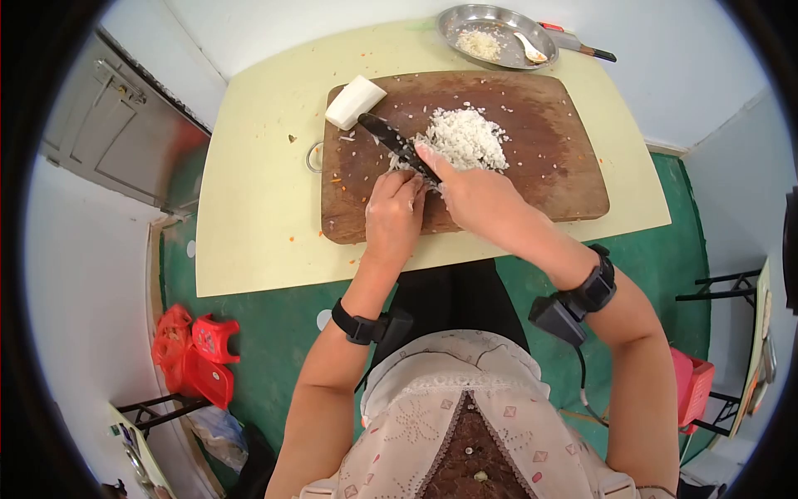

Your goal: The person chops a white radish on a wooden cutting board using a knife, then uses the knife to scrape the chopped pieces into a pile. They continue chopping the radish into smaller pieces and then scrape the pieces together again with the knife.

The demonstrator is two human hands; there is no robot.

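Note:
My right hand (482, 198) grips a black-bladed knife (386, 135), whose blade slants to the upper left across the wooden cutting board (557, 187). Close beside the blade, my left hand (394, 208) is curled with its fingertips pressed down on the board. White bits show around those fingertips, but what they hold is hidden. Just beyond my right hand lies a heap of finely chopped white vegetable (470, 140). A peeled white vegetable chunk, perhaps radish (355, 102), rests at the board's upper left corner, near the far end of the blade.
The board lies on a pale yellow table (258, 183) dotted with orange scraps. At the back stands a metal dish (490, 18) holding chopped bits and a white spoon (530, 48). A dark-handled cleaver (582, 45) lies beside it. Red plastic stools (214, 337) are on the floor at left.

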